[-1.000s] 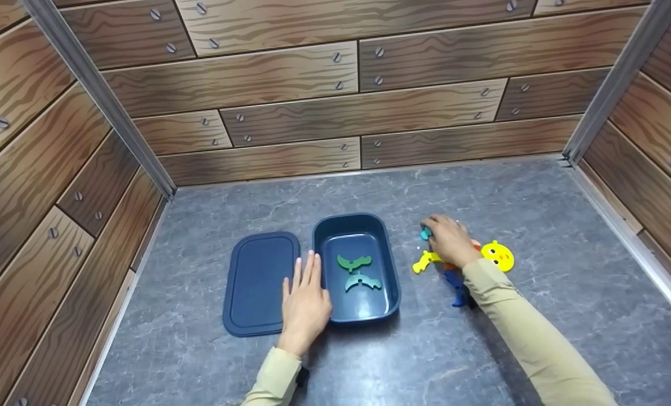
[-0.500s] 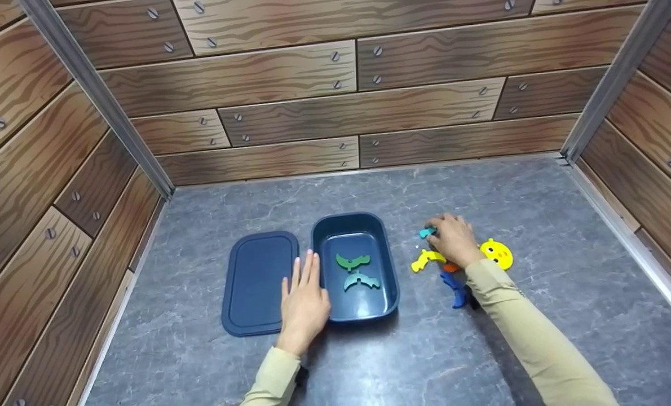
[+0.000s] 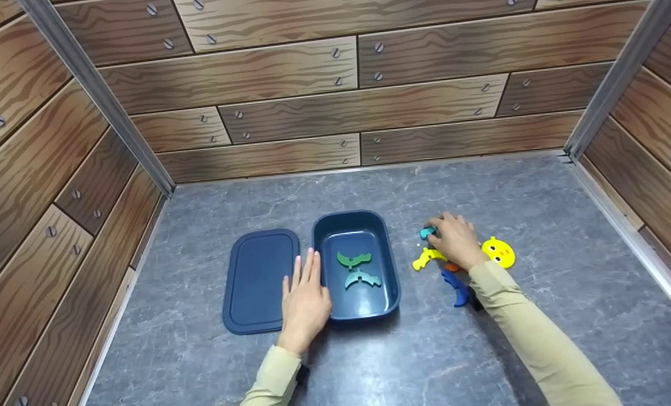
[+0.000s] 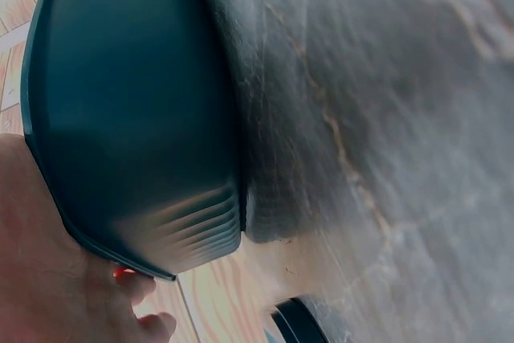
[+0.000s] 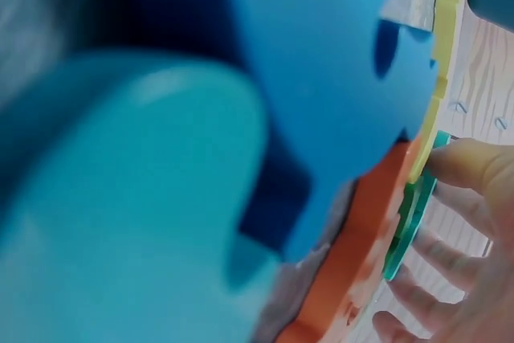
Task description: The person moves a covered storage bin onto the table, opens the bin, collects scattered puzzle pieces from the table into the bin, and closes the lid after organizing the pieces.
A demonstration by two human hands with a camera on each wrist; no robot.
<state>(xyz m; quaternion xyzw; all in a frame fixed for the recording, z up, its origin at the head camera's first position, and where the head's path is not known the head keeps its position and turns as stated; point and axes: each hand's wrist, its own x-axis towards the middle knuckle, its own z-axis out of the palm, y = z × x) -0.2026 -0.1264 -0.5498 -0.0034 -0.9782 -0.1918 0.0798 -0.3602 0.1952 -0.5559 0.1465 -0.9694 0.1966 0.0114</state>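
My left hand (image 3: 306, 307) rests with straight fingers along the near left rim of a dark blue plastic box (image 3: 393, 270). Inside the box lie a green curved toy piece (image 3: 354, 260) and a pale teal one (image 3: 363, 279). To the right of the box, my right hand (image 3: 454, 239) pinches a teal toy piece (image 3: 427, 232) between thumb and fingers; the right wrist view shows this teal piece (image 5: 414, 210) at the thumb tip. Around that hand lie a yellow curved piece (image 3: 427, 258), a blue one (image 3: 457, 290) and an orange one (image 3: 451, 267), partly hidden by the hand.
A flat dark blue lid (image 3: 259, 282) lies left of the box. A yellow animal-face disc (image 3: 499, 252) sits beyond the right wrist. Wood-patterned walls (image 3: 290, 124) enclose the grey marbled table (image 3: 403, 366).
The right hand has shifted slightly to the right, baring more of the teal and blue pieces. The left hand and the box have stayed in place.
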